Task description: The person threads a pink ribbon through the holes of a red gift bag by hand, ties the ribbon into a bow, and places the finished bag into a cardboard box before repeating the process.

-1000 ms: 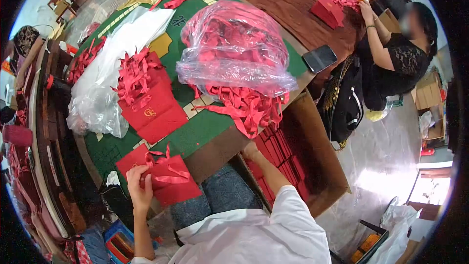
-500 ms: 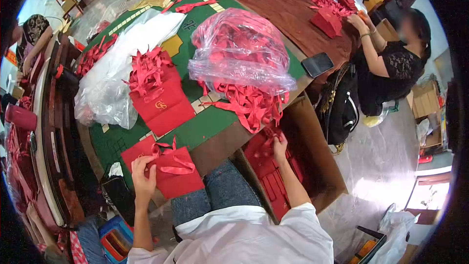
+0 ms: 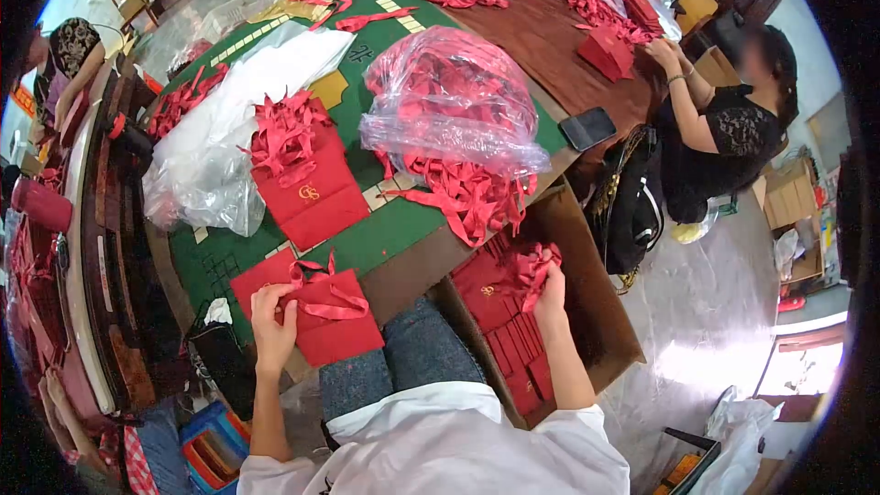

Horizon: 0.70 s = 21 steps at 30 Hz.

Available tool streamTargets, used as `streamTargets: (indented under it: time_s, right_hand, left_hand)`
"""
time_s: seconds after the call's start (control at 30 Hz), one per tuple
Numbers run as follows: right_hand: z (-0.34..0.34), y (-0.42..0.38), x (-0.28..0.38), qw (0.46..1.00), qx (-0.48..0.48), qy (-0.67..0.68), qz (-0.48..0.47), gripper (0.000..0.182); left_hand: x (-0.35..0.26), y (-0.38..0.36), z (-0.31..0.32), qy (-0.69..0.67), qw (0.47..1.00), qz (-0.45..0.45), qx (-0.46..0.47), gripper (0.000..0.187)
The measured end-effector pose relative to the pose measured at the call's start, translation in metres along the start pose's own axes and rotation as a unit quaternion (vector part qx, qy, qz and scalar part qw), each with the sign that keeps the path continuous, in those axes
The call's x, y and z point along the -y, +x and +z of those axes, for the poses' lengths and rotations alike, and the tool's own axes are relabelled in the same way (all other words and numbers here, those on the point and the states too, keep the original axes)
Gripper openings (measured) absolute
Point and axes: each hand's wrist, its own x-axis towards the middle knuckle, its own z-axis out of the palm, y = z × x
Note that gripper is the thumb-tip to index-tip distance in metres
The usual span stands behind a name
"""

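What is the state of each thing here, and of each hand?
Left hand: pinching the edge of a red bag.
Red bag: flat at the table edge, ribbon handles loose on top.
Right hand: gripping a second bag.
Second bag: lifted over the box, ribbons bunched.
Box: open, red bags packed inside.
Plastic sack: bulging, ribbons spilling out below.
Phone: screen dark.
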Motion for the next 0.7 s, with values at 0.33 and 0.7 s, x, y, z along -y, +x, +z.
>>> streamTargets:
  time_s: [0.33,0.7]
  right_hand:
    - [0.202,-0.019,0.023,0.906,0.361,-0.206,-0.076,0.016]
    - [0.191,-0.037,0.019,0.747,0.270,-0.446,-0.412,0.022]
  left_hand:
    - [0.009,-0.003,0.005,0.015,0.999,0.036,-0.024,0.026]
    - [0.006,-0.002,0.007,0.003,1.000,0.004,-0.022,0.025]
